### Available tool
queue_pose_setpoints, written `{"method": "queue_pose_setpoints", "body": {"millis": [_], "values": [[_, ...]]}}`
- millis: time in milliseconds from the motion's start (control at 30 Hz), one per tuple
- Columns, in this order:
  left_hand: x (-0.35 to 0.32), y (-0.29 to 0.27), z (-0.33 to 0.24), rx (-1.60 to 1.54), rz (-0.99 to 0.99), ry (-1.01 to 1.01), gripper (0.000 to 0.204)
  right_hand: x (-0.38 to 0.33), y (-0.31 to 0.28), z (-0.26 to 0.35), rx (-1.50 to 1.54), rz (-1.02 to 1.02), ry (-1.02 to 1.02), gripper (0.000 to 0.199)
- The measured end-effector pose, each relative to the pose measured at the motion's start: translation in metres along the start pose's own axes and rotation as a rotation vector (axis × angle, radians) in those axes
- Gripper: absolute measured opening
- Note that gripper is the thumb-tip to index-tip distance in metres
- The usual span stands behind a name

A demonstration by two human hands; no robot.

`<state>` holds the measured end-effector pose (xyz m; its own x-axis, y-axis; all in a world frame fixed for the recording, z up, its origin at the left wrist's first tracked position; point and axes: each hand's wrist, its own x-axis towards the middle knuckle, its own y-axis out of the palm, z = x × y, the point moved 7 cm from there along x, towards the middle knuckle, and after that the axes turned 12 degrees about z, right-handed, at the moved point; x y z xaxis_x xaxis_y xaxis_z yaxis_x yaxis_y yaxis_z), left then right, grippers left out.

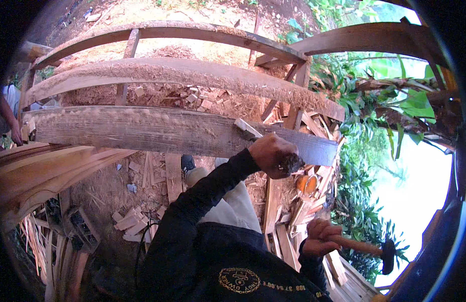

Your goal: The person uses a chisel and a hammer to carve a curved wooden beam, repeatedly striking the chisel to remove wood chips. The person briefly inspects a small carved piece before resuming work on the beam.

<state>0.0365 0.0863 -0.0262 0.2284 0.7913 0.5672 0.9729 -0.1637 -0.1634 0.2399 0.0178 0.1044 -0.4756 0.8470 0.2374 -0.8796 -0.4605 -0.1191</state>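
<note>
My left hand (274,155) is closed in a fist over the right part of a long dark plank (132,128). It grips what looks like a chisel, whose dark, frayed butt (292,164) sticks out toward me. A pale flat piece (248,128) shows beyond the fingers on the plank; I cannot tell whether it is the blade. Lower right, my right hand (321,237) is wrapped round the wooden handle of a hammer (361,245). The dark hammer head (388,256) points right, apart from the chisel.
Two sawdust-covered rails (192,70) of a wooden frame run behind the plank. Sawn boards (51,173) lie at left, near another person's hand (16,132). Offcuts (134,221) and an orange round object (307,184) lie below. Green plants (364,191) grow at right.
</note>
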Motion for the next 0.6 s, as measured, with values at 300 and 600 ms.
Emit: {"method": "queue_pose_setpoints", "body": {"millis": [300,600], "values": [[-0.015,0.009,0.01,-0.001,-0.012,0.014,0.025,0.011,-0.004,0.02,-0.169,-0.132,0.237,0.059],[0.009,0.031,-0.008,-0.071,0.054,0.029,0.02,-0.011,-0.021,0.004,-0.296,-0.107,0.135,0.055]]}}
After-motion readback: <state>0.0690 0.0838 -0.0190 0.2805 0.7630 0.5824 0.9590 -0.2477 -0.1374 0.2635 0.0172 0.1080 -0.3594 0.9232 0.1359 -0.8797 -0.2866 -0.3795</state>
